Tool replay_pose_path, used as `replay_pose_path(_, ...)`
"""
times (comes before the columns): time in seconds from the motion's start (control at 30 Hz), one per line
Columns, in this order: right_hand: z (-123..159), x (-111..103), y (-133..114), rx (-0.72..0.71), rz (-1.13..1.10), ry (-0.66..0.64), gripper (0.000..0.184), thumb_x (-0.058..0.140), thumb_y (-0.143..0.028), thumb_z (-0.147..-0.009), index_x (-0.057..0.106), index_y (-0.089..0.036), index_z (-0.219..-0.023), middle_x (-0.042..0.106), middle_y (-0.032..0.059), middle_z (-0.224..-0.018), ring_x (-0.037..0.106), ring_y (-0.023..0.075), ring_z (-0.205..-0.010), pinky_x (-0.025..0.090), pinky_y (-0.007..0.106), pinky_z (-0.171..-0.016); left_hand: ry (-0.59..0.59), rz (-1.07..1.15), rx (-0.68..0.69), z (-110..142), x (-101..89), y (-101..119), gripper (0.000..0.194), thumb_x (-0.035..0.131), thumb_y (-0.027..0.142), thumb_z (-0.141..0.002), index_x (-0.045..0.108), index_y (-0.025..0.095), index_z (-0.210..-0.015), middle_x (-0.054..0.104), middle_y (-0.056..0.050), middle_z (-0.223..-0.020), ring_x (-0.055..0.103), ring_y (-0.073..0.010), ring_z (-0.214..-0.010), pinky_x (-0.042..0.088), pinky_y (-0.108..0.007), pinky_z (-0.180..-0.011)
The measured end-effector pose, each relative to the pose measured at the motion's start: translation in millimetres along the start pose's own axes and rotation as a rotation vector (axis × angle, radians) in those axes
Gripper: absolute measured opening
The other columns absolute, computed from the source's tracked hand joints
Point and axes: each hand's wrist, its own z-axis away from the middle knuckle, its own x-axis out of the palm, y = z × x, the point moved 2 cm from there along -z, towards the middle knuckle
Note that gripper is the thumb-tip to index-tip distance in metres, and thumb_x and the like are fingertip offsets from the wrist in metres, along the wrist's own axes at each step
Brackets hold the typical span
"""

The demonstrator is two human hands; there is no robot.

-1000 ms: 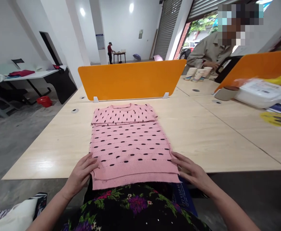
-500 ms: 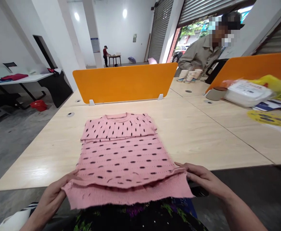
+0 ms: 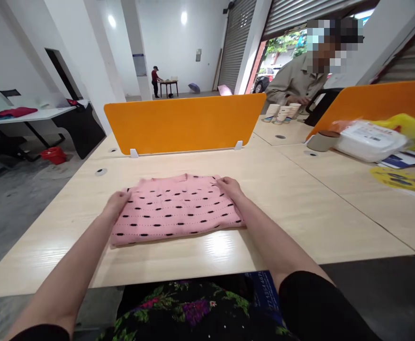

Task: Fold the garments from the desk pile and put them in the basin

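A pink knit sweater [image 3: 177,208] with black dashes lies folded into a wide, low bundle on the pale wooden table [image 3: 65,227]. Its neckline shows at the far edge, and a smooth fold faces me. At the sweater's far left corner, my left hand [image 3: 118,202] pinches the fabric between thumb and fingers. My right hand [image 3: 230,186] grips the far right corner in the same way. Both forearms reach along the sides of the bundle. The ribbed hem is hidden under or behind the upper layer.
An orange divider [image 3: 186,124] stands behind the sweater. To the right are paper cups [image 3: 282,113], a brown-topped round object [image 3: 323,140], a white plastic container [image 3: 371,140] and a yellow bag [image 3: 411,130]. A person in a khaki shirt [image 3: 293,80] is beyond the cups.
Both hands have moved forward, carrying the ribbed hem from the near edge up to the far edge. The sweater is now folded over and about half as deep.
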Motion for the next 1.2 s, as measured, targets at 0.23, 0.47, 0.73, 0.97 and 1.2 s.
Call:
replay_pose_path(0.23,1,-2,28,0.006,-0.108,-0.24,0.041,0.072,-0.042,-0.061,0.062,-0.016,-0.091,0.064,0.002,-0.076,0.055,0.0169,-0.071,0.042,0.029,-0.068,-0.125,-0.136,-0.025,-8,22.1,-49,0.032,0.055,0.052,-0.071,0.055,0.021,-0.065,0.06,-0.002,-0.062,0.059,-0.0224,-0.069,0.042,-0.029,-0.06)
replay_pose_path(0.47,-4,7,17,-0.228,0.206,0.005,0.017,0.054,-0.036,-0.078,0.057,-0.019,-0.075,0.053,-0.0013,-0.065,0.047,0.0153,-0.066,0.034,0.027,-0.063,0.086,-0.362,-0.049,-11,23.7,-49,0.035,0.032,0.048,-0.09,0.054,0.02,-0.09,0.066,-0.011,-0.09,0.06,-0.0271,-0.085,0.041,-0.033,-0.068)
replay_pose_path(0.73,8,7,2,-0.212,0.723,-0.061,0.02,0.049,-0.029,-0.089,0.064,-0.016,-0.093,0.067,0.0102,-0.091,0.059,0.022,-0.081,0.04,0.03,-0.07,0.046,-0.585,-0.005,1,27.7,-36,0.037,0.037,0.038,-0.092,0.056,0.014,-0.113,0.065,-0.019,-0.108,0.062,-0.0339,-0.096,0.046,-0.042,-0.076)
replay_pose_path(0.97,74,27,1,-0.554,0.955,-0.094,0.042,0.032,-0.037,-0.099,0.053,-0.025,-0.133,0.052,0.0106,-0.142,0.042,0.0304,-0.131,0.023,0.059,-0.108,0.062,-0.725,0.672,58,51.5,-28,0.052,0.038,0.047,-0.095,0.047,0.02,-0.139,0.044,-0.011,-0.149,0.031,-0.0337,-0.14,0.026,-0.052,-0.112)
replay_pose_path(1.2,67,13,28,-0.402,0.741,-0.043,0.05,0.037,-0.046,-0.094,0.054,-0.019,-0.133,0.047,0.0124,-0.146,0.041,0.0301,-0.134,0.029,0.055,-0.11,-0.072,-0.791,0.596,62,66.4,-53,0.057,0.033,0.053,-0.096,0.043,0.025,-0.145,0.04,-0.009,-0.152,0.033,-0.0359,-0.139,0.024,-0.055,-0.113)
